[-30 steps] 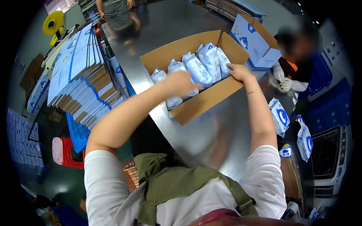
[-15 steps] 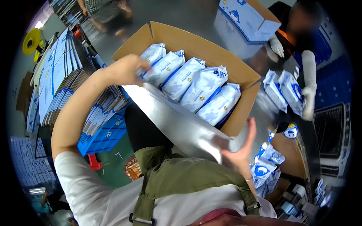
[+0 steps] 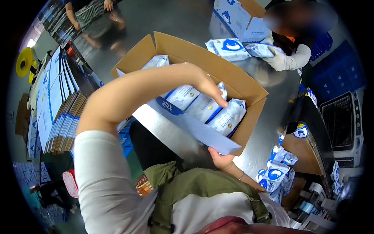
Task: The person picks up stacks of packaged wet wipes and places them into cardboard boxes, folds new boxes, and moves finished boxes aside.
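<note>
An open cardboard box (image 3: 198, 54) stands at the metal table's near edge, holding a row of white-and-blue soft packs (image 3: 230, 117) on their sides. My left hand (image 3: 202, 84) reaches across the box above these packs, fingers stretched, with nothing seen in it. Whether it touches a pack is unclear, and my forearm hides part of the row. At the box's near right corner, my right hand (image 3: 221, 160) holds the lower edge of the raised white near flap (image 3: 191, 125). Some of its fingers are hidden behind the cardboard.
Across the metal table (image 3: 156, 19), a co-worker's gloved hand (image 3: 278, 60) holds a soft pack beside another pack (image 3: 230, 48) and a second box (image 3: 237, 23). Flattened boxes (image 3: 58, 105) are stacked at left. Loose packs (image 3: 276, 171) are heaped at right, near a carton.
My left hand has swung right over the packs. The near flap has come up, and my right hand has closed on it. The co-worker's two packs have moved toward the far box.
</note>
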`<state>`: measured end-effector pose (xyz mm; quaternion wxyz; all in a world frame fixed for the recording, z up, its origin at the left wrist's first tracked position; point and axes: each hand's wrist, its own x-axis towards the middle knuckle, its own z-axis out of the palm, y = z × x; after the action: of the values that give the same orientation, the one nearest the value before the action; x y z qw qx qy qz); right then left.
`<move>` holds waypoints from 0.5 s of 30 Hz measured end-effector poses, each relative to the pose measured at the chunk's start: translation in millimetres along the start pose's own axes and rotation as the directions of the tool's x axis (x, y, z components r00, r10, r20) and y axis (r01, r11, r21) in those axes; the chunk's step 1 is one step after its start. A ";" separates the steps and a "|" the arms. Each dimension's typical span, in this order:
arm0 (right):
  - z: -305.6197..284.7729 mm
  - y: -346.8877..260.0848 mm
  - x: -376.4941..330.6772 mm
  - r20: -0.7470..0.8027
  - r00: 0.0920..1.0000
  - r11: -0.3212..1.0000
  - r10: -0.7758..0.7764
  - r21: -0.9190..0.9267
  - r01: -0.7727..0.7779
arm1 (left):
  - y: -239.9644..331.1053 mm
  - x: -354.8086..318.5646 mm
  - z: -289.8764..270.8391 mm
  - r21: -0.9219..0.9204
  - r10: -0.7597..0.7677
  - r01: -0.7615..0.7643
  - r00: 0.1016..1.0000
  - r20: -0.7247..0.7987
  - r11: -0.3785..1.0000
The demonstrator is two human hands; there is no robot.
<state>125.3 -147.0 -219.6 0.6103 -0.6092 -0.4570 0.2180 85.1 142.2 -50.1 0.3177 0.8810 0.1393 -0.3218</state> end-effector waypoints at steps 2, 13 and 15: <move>4.7 -16.9 -4.8 0.072 0.983 0.982 0.170 0.066 -0.175 | 25.5 -1.2 1.7 0.210 -0.058 0.037 0.994 0.095 0.977; 166.0 -20.4 222.1 0.272 0.948 0.955 -0.167 0.286 0.086 | -147.9 -363.9 31.5 -0.443 -0.470 0.766 -0.210 -0.858 0.466; 175.0 -36.7 261.3 0.472 0.862 0.920 -0.182 0.391 -0.019 | -234.9 -470.0 116.1 -0.697 -0.694 0.712 -0.544 -0.472 -0.084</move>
<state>97.8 157.3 -136.6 0.5867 -0.3807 -0.5736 0.4264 -430.5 226.0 78.9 -0.1600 0.4754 0.8644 0.0337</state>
